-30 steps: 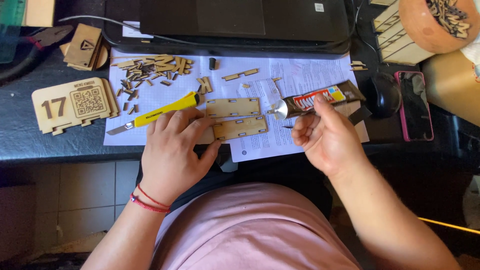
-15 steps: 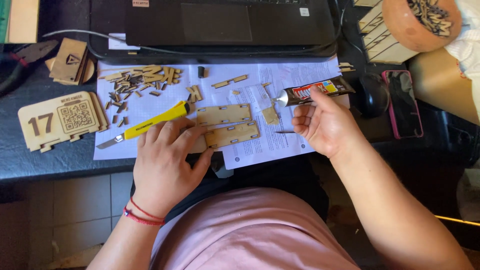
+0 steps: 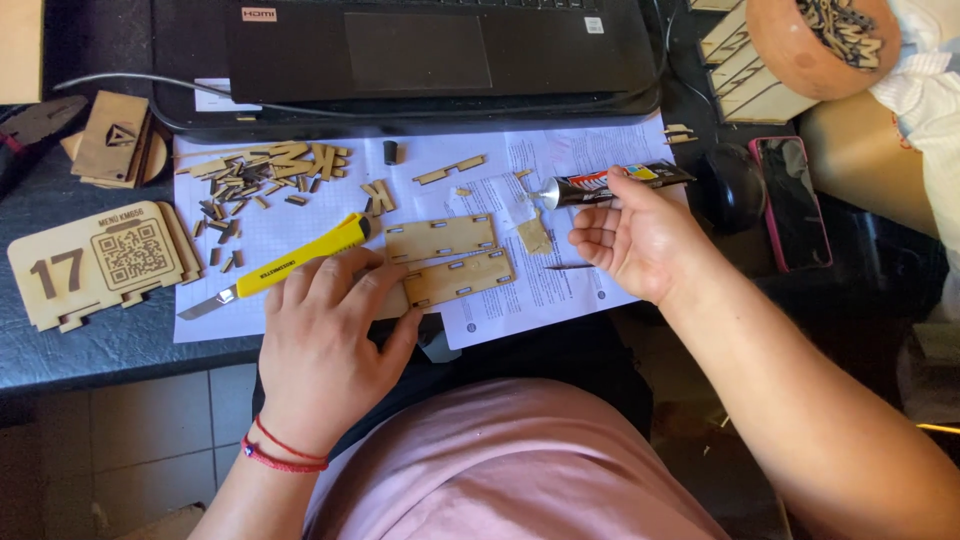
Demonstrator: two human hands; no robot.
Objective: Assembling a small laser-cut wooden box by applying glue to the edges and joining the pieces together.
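My right hand (image 3: pixel 635 235) holds a dark glue tube (image 3: pixel 600 185) with its nozzle pointing left over white printed sheets (image 3: pixel 560 290). My left hand (image 3: pixel 325 340) lies flat on the sheets, fingers pressing the left end of a slotted wooden strip (image 3: pixel 460 278). A second slotted strip (image 3: pixel 440 237) lies just above it. A yellow utility knife (image 3: pixel 290 265) rests by my left fingertips, blade toward the left. A small wooden piece (image 3: pixel 534 236) sits between the strips and my right hand.
Small wooden cutouts (image 3: pixel 255 175) are scattered on the sheets. A wooden table-number stand (image 3: pixel 95 260) lies at left. A black laptop (image 3: pixel 420 55) is behind, a mouse (image 3: pixel 728 185) and phone (image 3: pixel 790 200) at right, a bowl of pieces (image 3: pixel 800 45) at top right.
My right hand with the glue tube has shifted slightly up and right. The view has drifted; my left hand stays on the strip.
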